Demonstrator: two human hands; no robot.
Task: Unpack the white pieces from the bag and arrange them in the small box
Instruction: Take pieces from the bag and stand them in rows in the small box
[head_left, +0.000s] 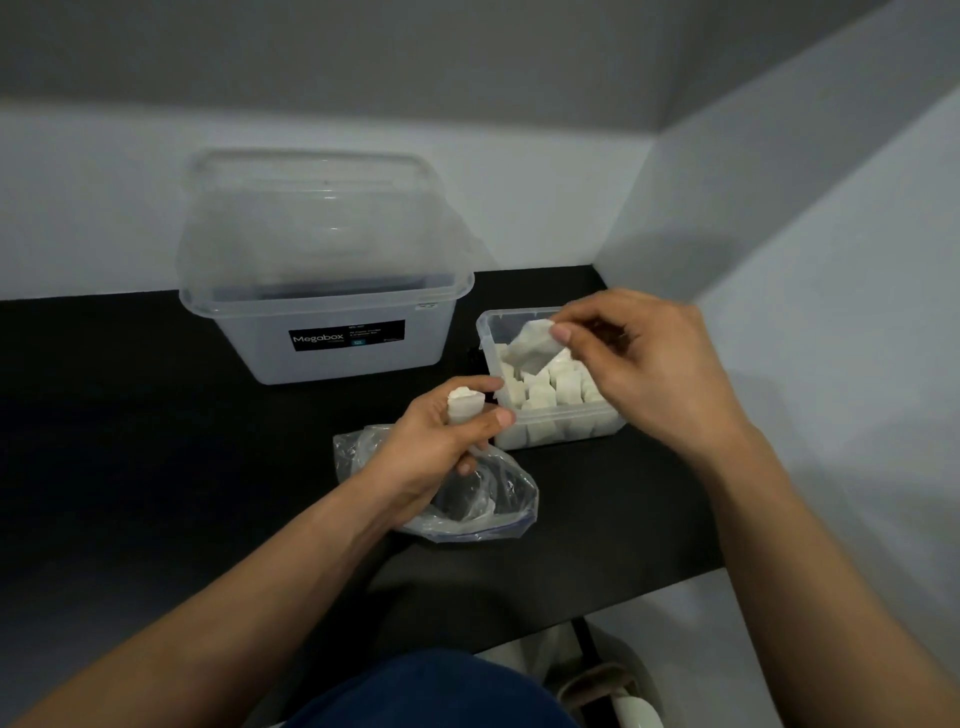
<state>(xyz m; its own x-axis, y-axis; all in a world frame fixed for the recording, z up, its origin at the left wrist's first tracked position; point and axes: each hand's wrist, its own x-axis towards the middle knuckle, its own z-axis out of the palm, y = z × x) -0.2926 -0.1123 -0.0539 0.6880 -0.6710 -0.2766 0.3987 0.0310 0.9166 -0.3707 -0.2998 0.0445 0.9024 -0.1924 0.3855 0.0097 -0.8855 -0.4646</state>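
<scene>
The person's right hand (649, 364) pinches a flat white piece (532, 347) between thumb and fingertips, holding it over the open top of the small box (487, 343). Inside the small box, packed white pieces (550, 387) stand in close rows and show through its clear front wall. Just left of the small box, the left hand (436, 447) has its fingers curled round a rolled white piece (464, 404), whose end pokes up above the fist. The crumpled clear bag (501, 501) lies under that hand, in front of the small box and to its left; I cannot tell whether the hand grips it too. Behind and to the left of the small box stands a large clear container (332, 332) labelled Megabox, its lid (317, 218) propped up above it. Everything sits on a black table (156, 415).
</scene>
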